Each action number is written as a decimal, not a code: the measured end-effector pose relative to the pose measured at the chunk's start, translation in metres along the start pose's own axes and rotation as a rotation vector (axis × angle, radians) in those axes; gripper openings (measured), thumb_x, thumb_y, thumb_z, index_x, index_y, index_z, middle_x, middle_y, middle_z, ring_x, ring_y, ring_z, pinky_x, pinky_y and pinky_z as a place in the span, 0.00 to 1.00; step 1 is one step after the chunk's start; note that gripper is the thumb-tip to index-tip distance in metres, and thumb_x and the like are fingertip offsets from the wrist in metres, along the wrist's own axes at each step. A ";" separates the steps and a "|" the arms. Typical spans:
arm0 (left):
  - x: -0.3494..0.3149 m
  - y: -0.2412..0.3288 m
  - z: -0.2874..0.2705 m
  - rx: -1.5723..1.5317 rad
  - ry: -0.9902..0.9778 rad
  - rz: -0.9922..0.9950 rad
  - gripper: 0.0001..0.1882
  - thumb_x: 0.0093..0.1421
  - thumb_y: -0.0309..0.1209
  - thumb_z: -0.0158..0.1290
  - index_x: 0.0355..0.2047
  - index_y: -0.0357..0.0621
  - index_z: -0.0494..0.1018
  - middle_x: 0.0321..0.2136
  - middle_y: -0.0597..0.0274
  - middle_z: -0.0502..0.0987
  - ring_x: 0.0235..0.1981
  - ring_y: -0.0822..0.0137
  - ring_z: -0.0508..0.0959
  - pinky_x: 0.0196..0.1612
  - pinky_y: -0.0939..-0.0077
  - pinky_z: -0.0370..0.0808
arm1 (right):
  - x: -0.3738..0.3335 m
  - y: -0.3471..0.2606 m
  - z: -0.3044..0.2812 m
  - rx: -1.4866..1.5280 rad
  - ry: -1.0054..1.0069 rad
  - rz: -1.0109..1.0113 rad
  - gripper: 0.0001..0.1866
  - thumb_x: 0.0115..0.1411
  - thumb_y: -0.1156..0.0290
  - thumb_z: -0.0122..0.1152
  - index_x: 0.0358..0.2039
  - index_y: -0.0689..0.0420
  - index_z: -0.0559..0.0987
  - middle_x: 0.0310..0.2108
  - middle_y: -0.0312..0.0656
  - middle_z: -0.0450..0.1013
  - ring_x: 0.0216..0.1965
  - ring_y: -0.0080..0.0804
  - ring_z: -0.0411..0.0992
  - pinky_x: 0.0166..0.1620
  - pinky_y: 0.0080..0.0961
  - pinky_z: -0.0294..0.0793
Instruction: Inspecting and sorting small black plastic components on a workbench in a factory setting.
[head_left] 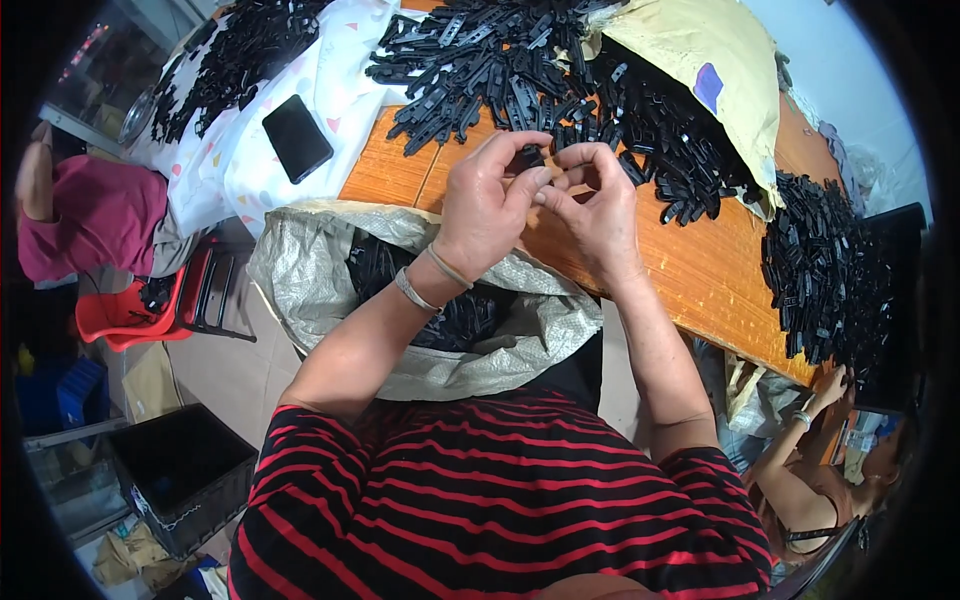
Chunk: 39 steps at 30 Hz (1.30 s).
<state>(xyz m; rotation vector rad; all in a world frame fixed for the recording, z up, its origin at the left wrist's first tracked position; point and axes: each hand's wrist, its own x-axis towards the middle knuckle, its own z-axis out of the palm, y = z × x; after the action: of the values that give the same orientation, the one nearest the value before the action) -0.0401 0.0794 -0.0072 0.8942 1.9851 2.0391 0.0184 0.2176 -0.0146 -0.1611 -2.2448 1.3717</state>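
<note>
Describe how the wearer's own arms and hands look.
Both forearms are bare, leaving short black sleeves with red stripes; the left hand and right hand are ungloved. A slim band and a pale bracelet circle the left wrist; none shows on the right.

Bright light puts pale glints on the heaped, elongated black plastic parts — toward the fisheye rim, straight edges bend and darken.

You have two hands, one phone, one red chair, two co-workers, and black parts too numerous to count.
</note>
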 end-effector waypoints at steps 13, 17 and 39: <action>-0.004 -0.005 0.005 -0.229 0.026 -0.031 0.18 0.60 0.18 0.54 0.51 0.38 0.69 0.35 0.68 0.74 0.35 0.81 0.74 0.40 0.88 0.73 | -0.002 0.016 0.011 0.063 -0.068 0.050 0.12 0.56 0.80 0.65 0.38 0.63 0.72 0.28 0.35 0.74 0.29 0.17 0.74 0.33 0.16 0.76; -0.005 -0.003 -0.008 -0.206 -0.028 -0.121 0.13 0.60 0.21 0.55 0.46 0.38 0.71 0.32 0.70 0.74 0.31 0.83 0.72 0.35 0.89 0.71 | -0.015 0.015 0.014 0.088 -0.099 0.066 0.10 0.55 0.77 0.66 0.34 0.62 0.72 0.26 0.33 0.73 0.28 0.15 0.71 0.30 0.15 0.71; -0.013 0.014 -0.085 0.568 -0.132 0.003 0.08 0.55 0.26 0.59 0.35 0.37 0.77 0.30 0.56 0.79 0.31 0.62 0.78 0.36 0.72 0.74 | 0.022 0.053 -0.044 -0.850 -0.156 -0.282 0.12 0.52 0.74 0.65 0.39 0.56 0.78 0.40 0.43 0.71 0.41 0.45 0.73 0.38 0.36 0.75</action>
<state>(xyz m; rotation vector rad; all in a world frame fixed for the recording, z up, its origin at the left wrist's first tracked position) -0.0686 -0.0013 0.0072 1.0879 2.5237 1.3760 0.0119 0.2859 -0.0362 -0.0151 -2.7143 0.2359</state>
